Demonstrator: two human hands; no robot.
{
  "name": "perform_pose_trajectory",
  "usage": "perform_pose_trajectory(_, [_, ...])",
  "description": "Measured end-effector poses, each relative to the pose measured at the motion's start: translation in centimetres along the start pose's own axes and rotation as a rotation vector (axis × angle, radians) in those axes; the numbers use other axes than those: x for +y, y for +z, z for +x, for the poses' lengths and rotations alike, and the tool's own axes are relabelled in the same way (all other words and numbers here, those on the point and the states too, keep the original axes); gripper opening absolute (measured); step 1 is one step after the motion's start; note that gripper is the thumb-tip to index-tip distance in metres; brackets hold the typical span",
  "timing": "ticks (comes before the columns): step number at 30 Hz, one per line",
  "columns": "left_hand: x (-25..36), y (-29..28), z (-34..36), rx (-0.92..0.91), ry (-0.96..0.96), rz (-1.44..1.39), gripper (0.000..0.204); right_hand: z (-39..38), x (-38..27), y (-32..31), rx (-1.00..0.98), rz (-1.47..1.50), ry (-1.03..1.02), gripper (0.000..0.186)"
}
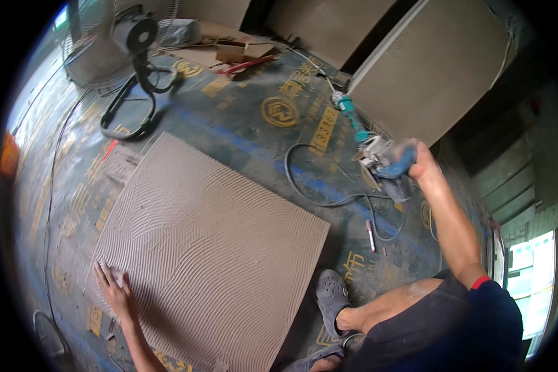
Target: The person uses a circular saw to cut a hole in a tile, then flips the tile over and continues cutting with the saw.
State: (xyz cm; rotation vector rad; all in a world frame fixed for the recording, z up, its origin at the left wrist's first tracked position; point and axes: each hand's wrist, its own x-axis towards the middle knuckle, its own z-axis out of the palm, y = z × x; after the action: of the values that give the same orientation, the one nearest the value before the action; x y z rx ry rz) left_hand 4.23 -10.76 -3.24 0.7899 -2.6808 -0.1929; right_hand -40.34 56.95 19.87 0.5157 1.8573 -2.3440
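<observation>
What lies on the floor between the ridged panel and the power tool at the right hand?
In the head view, a looped grey cord lies between the panel and the tool, crossing a blue stripe.

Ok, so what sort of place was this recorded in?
Probably a room under renovation: a large slab spread with ridged paste lies on the floor, which has printed dark green protective sheeting over it.

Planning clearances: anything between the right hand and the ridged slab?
Yes. The power tool gripped in the right hand is on the slab side, and a dark cable loops across the floor between it and the ridged slab. The marker lies off to the side.
</observation>
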Motion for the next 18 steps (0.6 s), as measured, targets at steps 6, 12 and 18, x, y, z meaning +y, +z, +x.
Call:
perform_pose_trajectory(6, [2.2, -1.6, -6.3, -0.048, -0.062, 0.001, 0.064, 4.2, 4.5, -1.0, 0.113, 0.092, 0.349, 0.023])
perform_pose_trajectory(12, [1.5, -7.5, -10.9, -0.082, -0.337, 0.01, 0.066, 10.0, 10.9, -9.8, 0.194, 0.024, 0.469, 0.02])
perform_pose_trajectory(18, [2.4, -5.5, -18.8, -0.115, -0.608, -0.149, 0.078, 11.2, 8.8, -22.3, 0.332, -0.147, 0.45, 0.021])
